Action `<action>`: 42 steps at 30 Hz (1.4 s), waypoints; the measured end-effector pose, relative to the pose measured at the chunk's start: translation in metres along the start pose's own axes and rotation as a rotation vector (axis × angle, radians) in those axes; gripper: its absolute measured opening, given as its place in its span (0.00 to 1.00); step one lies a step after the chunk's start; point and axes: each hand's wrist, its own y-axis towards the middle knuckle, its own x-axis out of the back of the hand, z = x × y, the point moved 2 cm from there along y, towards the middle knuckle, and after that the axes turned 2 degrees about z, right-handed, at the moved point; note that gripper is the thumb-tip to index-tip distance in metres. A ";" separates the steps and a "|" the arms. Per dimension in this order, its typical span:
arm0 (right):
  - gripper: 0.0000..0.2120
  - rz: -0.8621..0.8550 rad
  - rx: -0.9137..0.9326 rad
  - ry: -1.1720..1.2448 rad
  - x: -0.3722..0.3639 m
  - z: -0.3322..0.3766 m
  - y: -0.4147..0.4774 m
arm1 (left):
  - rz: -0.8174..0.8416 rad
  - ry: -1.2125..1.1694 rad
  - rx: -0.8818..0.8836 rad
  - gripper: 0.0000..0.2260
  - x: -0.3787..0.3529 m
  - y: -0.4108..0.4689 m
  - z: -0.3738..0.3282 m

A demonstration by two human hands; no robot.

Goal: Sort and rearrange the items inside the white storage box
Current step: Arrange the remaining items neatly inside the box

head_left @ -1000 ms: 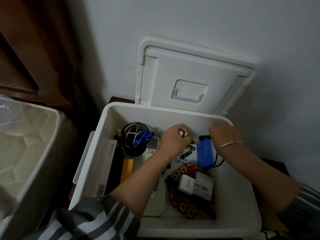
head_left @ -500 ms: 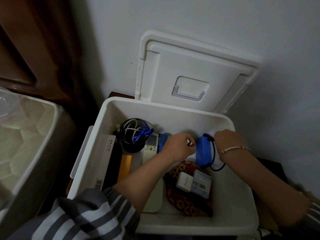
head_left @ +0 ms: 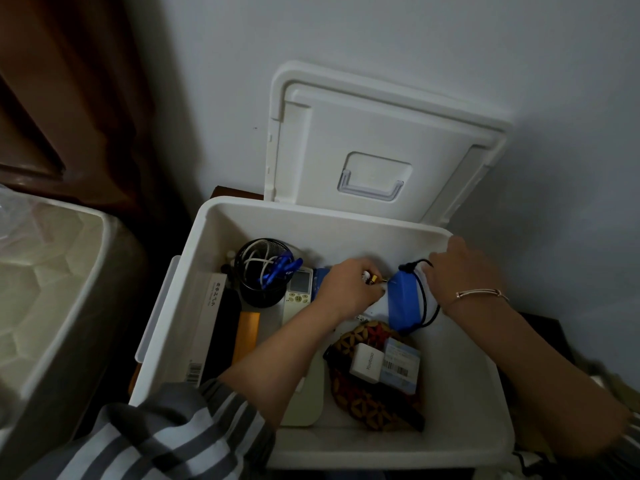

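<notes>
The white storage box [head_left: 207, 258] stands open with its lid [head_left: 377, 147] leaning on the wall. My left hand [head_left: 349, 289] is inside near the back, curled round small batteries [head_left: 372, 278]. Beside it my right hand [head_left: 464, 271] is at the top of a blue pouch [head_left: 403, 303] with a black cord [head_left: 429, 306]; its fingers are hidden behind the pouch. On the box's left are a black mesh cup [head_left: 259, 271] with cables, a white remote [head_left: 298, 289], a long white carton [head_left: 207, 323] and an orange item [head_left: 247, 334]. A patterned pouch [head_left: 367, 400] carries a white charger [head_left: 365, 363] and a small box [head_left: 401, 365].
A cushioned bed or seat edge [head_left: 52, 289] lies to the left of the box. A dark wooden frame [head_left: 52, 98] stands at the back left, and the pale wall [head_left: 415, 46] is behind the lid. The box floor at the right [head_left: 460, 393] is bare.
My left hand has drawn right toward the blue pouch with the batteries. My right hand has lifted the pouch's top end and shifted slightly right.
</notes>
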 end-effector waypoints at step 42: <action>0.14 -0.079 -0.135 0.485 -0.033 -0.034 -0.004 | 0.260 0.875 -0.317 0.15 -0.056 0.069 0.034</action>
